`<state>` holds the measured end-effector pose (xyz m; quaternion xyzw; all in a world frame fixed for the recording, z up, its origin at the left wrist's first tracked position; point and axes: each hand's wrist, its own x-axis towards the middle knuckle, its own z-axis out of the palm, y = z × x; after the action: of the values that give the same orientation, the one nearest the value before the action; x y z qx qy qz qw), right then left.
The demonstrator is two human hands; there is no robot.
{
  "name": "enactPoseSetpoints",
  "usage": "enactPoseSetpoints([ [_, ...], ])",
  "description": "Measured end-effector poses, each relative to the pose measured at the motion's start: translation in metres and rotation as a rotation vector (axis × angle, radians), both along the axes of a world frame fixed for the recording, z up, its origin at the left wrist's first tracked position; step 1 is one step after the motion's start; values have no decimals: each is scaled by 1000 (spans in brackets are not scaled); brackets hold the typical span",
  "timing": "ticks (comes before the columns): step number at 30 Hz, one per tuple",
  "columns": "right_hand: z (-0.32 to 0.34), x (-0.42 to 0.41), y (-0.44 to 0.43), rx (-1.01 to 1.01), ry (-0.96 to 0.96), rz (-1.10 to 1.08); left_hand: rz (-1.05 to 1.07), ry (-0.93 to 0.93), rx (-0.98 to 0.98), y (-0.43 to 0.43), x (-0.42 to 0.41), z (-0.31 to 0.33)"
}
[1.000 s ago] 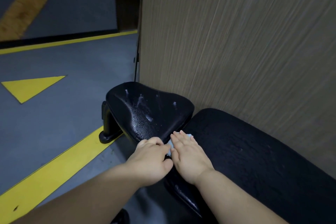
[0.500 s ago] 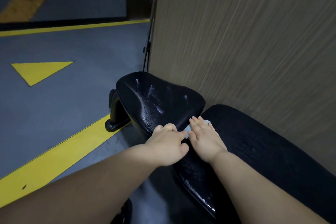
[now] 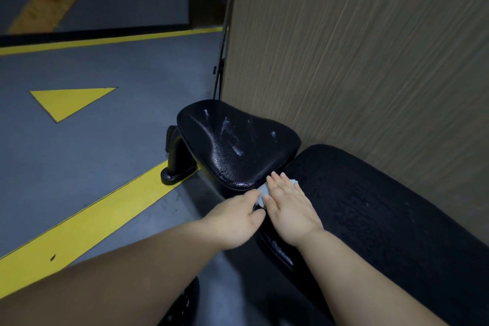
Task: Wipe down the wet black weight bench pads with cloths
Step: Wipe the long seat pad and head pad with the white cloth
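1. My left hand (image 3: 238,216) sits just short of the seat pad's (image 3: 238,145) near edge, fingers curled toward the cloth (image 3: 264,190); whether it actually grips anything I cannot tell.
2. My right hand (image 3: 289,206) lies flat beside it, fingers straight, pressing the pale cloth where the seat pad meets the long back pad (image 3: 383,206); the cloth shows only at my fingertips and between my hands.
3. Beyond my hands the seat pad carries beads and streaks of water; the wood-grain panel (image 3: 370,47) stands right behind it.
4. My guess at the risk: the small cloth may bunch or slide out from under my flat palm on slick vinyl; it could also drop into the gap at the seat pad's near edge, or just push water along.
5. Against a second ago, both hands sit at the same near edge of the seat pad; its droplets look unwiped; my left fingers have drawn slightly back off it.
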<state>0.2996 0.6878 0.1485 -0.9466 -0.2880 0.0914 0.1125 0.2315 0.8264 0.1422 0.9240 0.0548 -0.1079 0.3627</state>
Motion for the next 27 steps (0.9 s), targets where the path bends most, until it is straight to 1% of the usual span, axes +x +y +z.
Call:
enactPoseSetpoints([
  [2,1,7,1,-14,2,-31,-26,9,-25,-9,3,1],
  [5,3,11,2,-25,6,-43,5,13,-56,-7,10,2],
  [9,6,3,0,-34,13,-16,-14,32,-19,2,6,2],
  [16,2,-26,-17,-33,-1,68,-42,-47,17,7,-14,-2],
  [20,1,-22,-16,-49,-20,67,-65,-69,26,0,-11,-8],
  [23,1,-5,-9,-52,-19,46,-29,-36,-2,-2,5,-18],
  [27,3,9,-2,-56,-12,34,63,-108,-29,-1,25,-25],
])
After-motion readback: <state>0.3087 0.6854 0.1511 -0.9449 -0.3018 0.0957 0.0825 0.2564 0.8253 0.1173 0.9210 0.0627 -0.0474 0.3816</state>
